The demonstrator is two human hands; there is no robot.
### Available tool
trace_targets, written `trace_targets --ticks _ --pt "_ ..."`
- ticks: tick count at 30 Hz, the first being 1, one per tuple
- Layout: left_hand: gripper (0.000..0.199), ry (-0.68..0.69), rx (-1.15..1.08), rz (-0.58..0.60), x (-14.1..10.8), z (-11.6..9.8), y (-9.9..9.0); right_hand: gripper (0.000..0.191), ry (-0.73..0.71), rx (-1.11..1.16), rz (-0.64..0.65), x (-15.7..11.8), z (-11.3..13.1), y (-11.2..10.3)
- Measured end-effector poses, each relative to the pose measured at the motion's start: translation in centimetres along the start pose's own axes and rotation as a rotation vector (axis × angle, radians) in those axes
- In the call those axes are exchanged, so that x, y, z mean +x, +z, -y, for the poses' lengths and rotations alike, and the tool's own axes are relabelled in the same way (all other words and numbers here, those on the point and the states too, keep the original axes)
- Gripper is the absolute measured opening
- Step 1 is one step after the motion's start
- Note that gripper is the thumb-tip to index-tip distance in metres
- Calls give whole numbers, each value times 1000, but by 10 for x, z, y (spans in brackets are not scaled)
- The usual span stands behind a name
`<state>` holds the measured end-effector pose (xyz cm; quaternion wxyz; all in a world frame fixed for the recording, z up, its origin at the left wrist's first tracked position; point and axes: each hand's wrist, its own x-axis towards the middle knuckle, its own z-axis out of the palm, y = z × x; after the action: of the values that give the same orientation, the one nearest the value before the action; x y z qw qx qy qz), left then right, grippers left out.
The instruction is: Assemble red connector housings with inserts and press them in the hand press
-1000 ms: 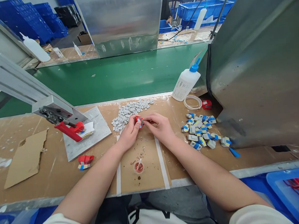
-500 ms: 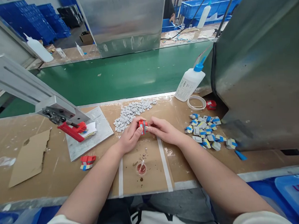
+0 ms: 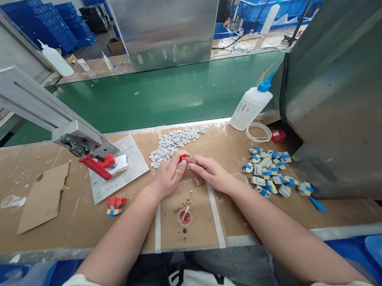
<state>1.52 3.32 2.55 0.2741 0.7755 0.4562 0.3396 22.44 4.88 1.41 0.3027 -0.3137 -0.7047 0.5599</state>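
Between my hands, over the middle of the bench, is a small red block with a grey and blue part (image 3: 186,159). My left hand (image 3: 170,175) is closed around its left side. On its right side the fingers of my right hand (image 3: 211,172) are pinched together against it; my fingers hide much of the block. Just beyond my left hand spreads a pile of small grey square pieces (image 3: 173,144). Below my hands stands a little cup of reddish liquid (image 3: 185,217) with a white stick in it. Left of my forearm lies a similar red piece with blue and pale yellow (image 3: 116,206).
A red-handled clamp (image 3: 98,165) stands over a grey plate (image 3: 133,171) at left, near a torn cardboard sheet (image 3: 45,197). To the right are several grey blocks with blue and yellow (image 3: 269,171), a tape roll (image 3: 258,133) and a white bottle (image 3: 251,108). A metal panel (image 3: 343,109) bounds the right.
The whole view has shifted slightly to the right in the picture. The red block is tilted more and more covered by my fingers; my right fingers have curled in lower beside it.
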Motion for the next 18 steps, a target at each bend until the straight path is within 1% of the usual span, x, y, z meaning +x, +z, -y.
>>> trace_targets --ticks 2,4,8,10,12,15,18 --pt "45 -9 30 3 0 1 0 43 -8 -27 -1 0 2 0" --pt "43 -8 36 -2 -1 2 0 40 -60 -165 -27 0 4 -3" --pt "40 41 76 18 -2 2 1 31 -293 -556 -62 -1 7 -9" --pt "39 63 127 36 -3 2 0 27 -389 -680 -64 -2 6 -10" --pt "37 76 174 40 -3 2 -1 26 -452 -771 -91 -2 5 -9" --pt "35 92 239 25 -4 1 -2 27 -505 -873 -124 -1 4 -7" --pt "34 108 277 6 -5 1 -3 30 -510 -935 -112 -1 5 -7"
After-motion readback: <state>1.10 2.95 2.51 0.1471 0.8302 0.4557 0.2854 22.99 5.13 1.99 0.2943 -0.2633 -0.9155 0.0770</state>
